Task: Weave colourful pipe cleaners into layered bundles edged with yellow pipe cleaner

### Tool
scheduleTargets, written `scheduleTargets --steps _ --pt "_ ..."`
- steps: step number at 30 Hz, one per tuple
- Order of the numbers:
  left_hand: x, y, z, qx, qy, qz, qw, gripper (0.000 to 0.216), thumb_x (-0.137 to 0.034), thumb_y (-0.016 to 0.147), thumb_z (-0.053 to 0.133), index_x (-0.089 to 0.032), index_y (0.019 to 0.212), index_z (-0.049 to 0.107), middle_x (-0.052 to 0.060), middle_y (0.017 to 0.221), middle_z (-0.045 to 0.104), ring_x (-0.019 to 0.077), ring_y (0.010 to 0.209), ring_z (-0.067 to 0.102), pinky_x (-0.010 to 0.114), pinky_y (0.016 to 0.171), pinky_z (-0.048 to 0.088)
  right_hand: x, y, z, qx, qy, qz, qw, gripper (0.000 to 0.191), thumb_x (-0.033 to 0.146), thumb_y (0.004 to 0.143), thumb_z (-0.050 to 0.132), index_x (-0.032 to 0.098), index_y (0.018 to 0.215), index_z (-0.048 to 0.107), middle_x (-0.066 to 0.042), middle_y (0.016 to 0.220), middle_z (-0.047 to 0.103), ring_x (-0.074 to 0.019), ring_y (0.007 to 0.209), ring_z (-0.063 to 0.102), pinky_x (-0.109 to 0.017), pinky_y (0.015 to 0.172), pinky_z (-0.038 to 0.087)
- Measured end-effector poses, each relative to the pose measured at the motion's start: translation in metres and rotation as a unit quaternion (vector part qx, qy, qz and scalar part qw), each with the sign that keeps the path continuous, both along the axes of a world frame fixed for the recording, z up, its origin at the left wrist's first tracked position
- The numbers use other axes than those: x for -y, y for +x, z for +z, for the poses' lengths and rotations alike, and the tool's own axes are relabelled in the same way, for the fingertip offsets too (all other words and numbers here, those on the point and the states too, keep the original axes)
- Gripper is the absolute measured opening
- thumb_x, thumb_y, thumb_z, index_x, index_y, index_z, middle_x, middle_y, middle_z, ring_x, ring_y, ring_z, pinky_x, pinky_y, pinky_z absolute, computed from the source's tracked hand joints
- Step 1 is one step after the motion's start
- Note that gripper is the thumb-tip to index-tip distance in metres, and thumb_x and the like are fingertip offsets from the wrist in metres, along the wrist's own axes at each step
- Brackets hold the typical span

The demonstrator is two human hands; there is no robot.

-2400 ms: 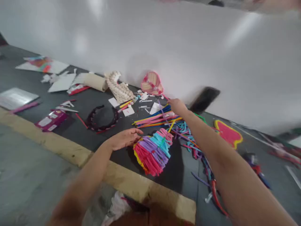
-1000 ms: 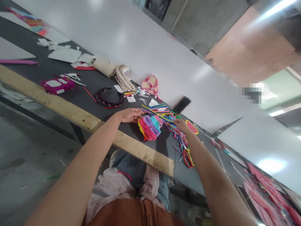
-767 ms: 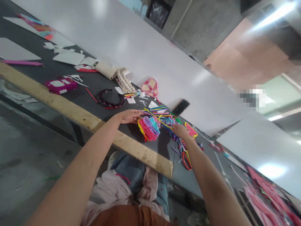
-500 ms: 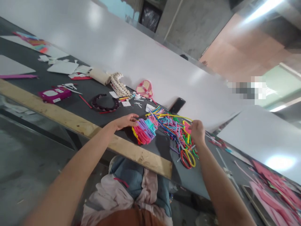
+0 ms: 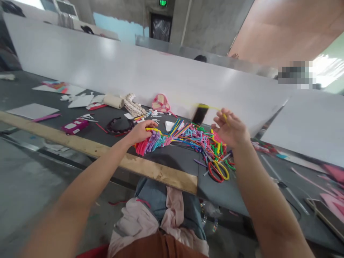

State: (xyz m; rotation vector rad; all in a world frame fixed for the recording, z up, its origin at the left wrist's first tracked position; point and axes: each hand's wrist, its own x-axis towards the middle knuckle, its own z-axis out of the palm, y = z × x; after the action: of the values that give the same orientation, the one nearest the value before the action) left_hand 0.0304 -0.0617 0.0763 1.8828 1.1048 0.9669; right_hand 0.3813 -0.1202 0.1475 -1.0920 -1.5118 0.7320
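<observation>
My left hand (image 5: 143, 132) grips the left end of a colourful bundle of pipe cleaners (image 5: 153, 141), banded pink, purple and turquoise with a yellow edge. Loose strands fan out from its right end. A yellow pipe cleaner (image 5: 205, 106), smeared by motion, runs leftward from my raised right hand (image 5: 232, 129), pinched in its fingers. Below that hand lies a tangled pile of pipe cleaners (image 5: 201, 138) in many colours. Scissors (image 5: 219, 171) with red and yellow handles rest at the pile's near edge.
A dark phone (image 5: 200, 114) leans near the white partition (image 5: 107, 64). A braided dark headband (image 5: 119, 125), a magenta box (image 5: 75, 126), a pink-rimmed item (image 5: 160, 103) and white scraps lie leftward. A wooden strip (image 5: 161, 172) edges the table. Another phone-like tablet (image 5: 326, 215) lies at right.
My right hand has risen off the pile, drawing the yellow pipe cleaner upward. The bundle in my left hand has turned and shifted left. The camera view has levelled.
</observation>
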Motion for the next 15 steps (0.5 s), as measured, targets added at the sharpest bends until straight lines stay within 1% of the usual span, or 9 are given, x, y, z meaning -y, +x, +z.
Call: scheduleTargets --steps 1,3,5,7,9,11,12,14,15 --pt "0.005 0.0 0.004 -0.017 0.012 -0.007 1.0 0.04 -0.016 0.061 0.056 -0.017 0.1 0.061 0.005 0.102 0.065 0.0225 0.1 0.059 0.035 0.097 0.043 0.003 -0.006 0.014 0.008 0.023 0.005 1.0 0.035 0.038 0.094 0.026 0.028 0.121 0.046 -0.008 0.131 0.054 -0.0215 0.118 0.055 -0.037 0.081 0.052" --pt "0.017 0.0 0.007 -0.048 0.028 -0.025 0.998 0.041 -0.015 0.062 0.055 -0.017 0.102 0.062 0.005 0.104 0.065 0.0227 0.101 0.059 0.034 0.097 0.043 0.011 -0.016 0.04 -0.006 0.112 0.018 0.994 0.044 0.034 0.095 0.017 0.03 0.132 0.039 -0.006 0.148 0.039 -0.0215 0.133 0.043 -0.04 0.088 0.051" --pt "0.03 0.0 0.006 -0.09 0.038 -0.058 0.993 0.044 -0.015 0.063 0.057 -0.019 0.106 0.064 0.006 0.108 0.065 0.0243 0.105 0.058 0.035 0.098 0.043 0.02 -0.022 0.055 -0.015 0.189 0.038 0.981 0.046 0.032 0.09 0.034 0.034 0.135 0.038 -0.001 0.153 0.033 -0.0213 0.135 0.041 -0.04 0.09 0.05" --pt "0.042 -0.003 0.001 -0.168 0.051 -0.124 0.977 0.052 -0.016 0.062 0.064 -0.021 0.113 0.064 0.008 0.118 0.063 0.0284 0.116 0.053 0.037 0.104 0.037 0.031 -0.023 0.054 -0.001 0.234 0.026 0.972 0.053 0.028 0.081 0.052 0.036 0.133 0.042 -0.001 0.147 0.042 -0.0226 0.125 0.052 -0.038 0.086 0.051" --pt "0.05 -0.007 -0.004 -0.255 0.037 -0.194 0.947 0.071 -0.023 0.059 0.073 -0.024 0.128 0.055 0.01 0.137 0.052 0.0332 0.131 0.04 0.042 0.112 0.027 0.043 -0.022 0.033 0.042 0.234 -0.04 0.97 0.047 0.025 0.079 0.059 0.033 0.125 0.052 -0.002 0.128 0.06 -0.0222 0.106 0.064 -0.037 0.081 0.053" --pt "0.054 -0.011 -0.008 -0.324 -0.011 -0.234 0.917 0.096 -0.033 0.054 0.081 -0.028 0.141 0.041 0.011 0.151 0.036 0.0364 0.141 0.025 0.049 0.115 0.016 0.058 -0.02 -0.002 0.122 0.187 -0.14 0.965 0.026 0.025 0.087 0.051 0.027 0.11 0.064 -0.003 0.101 0.071 -0.0211 0.093 0.068 -0.037 0.079 0.053" --pt "0.055 -0.012 -0.009 -0.352 -0.04 -0.242 0.904 0.105 -0.038 0.051 0.083 -0.029 0.144 0.035 0.011 0.155 0.03 0.0376 0.143 0.019 0.053 0.115 0.012 0.066 -0.019 -0.023 0.18 0.155 -0.166 0.957 0.024 0.025 0.087 0.049 0.026 0.104 0.066 -0.003 0.096 0.072 -0.0212 0.088 0.069 -0.037 0.078 0.053" --pt "0.051 -0.012 -0.009 -0.385 -0.08 -0.247 0.886 0.112 -0.042 0.047 0.085 -0.031 0.145 0.033 0.012 0.156 0.027 0.0396 0.144 0.015 0.06 0.112 0.009 0.08 -0.017 -0.065 0.275 0.086 -0.157 0.945 0.023 0.024 0.086 0.047 0.025 0.1 0.066 -0.004 0.093 0.073 -0.0219 0.081 0.069 -0.035 0.072 0.053" --pt "0.047 -0.01 -0.008 -0.386 -0.088 -0.249 0.884 0.108 -0.043 0.048 0.085 -0.031 0.143 0.036 0.012 0.154 0.03 0.0399 0.143 0.017 0.059 0.112 0.011 0.085 -0.016 -0.085 0.313 0.055 -0.142 0.938 0.024 0.022 0.086 0.046 0.025 0.1 0.066 -0.005 0.094 0.073 -0.023 0.083 0.069 -0.036 0.073 0.053"
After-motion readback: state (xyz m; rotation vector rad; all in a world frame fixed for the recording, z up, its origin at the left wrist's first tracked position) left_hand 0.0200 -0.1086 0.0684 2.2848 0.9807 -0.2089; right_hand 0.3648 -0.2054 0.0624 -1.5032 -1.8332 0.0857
